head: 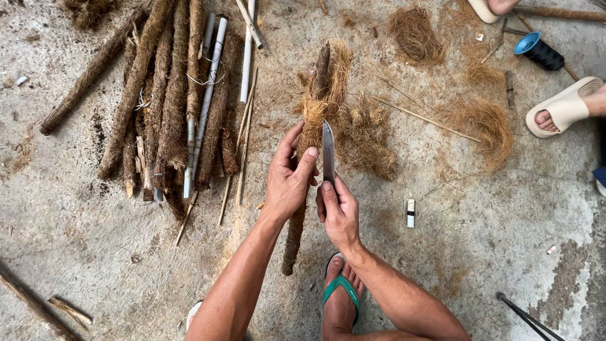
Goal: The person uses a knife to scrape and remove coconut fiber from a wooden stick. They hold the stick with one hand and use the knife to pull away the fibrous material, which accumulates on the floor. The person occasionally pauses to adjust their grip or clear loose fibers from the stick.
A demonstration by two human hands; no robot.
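Coir-wrapped stick [314, 120], held upright over the concrete floor [492, 240], is gripped tight by the left hand [289, 180]. The right hand [339, 211] is clenched around a knife [328, 153], whose blade, beside the left fingers, could slip on loose fibre and cut them.

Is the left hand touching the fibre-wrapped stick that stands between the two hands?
Touching. The head view shows the left hand with its fingers wrapped around the fibre-wrapped stick, no gap between them. The right hand holds a knife beside it.

A rough outdoor work yard: bare concrete floor [76, 215] strewn with coir fibre [486, 126] and stacked fibre-wrapped poles [170, 101].
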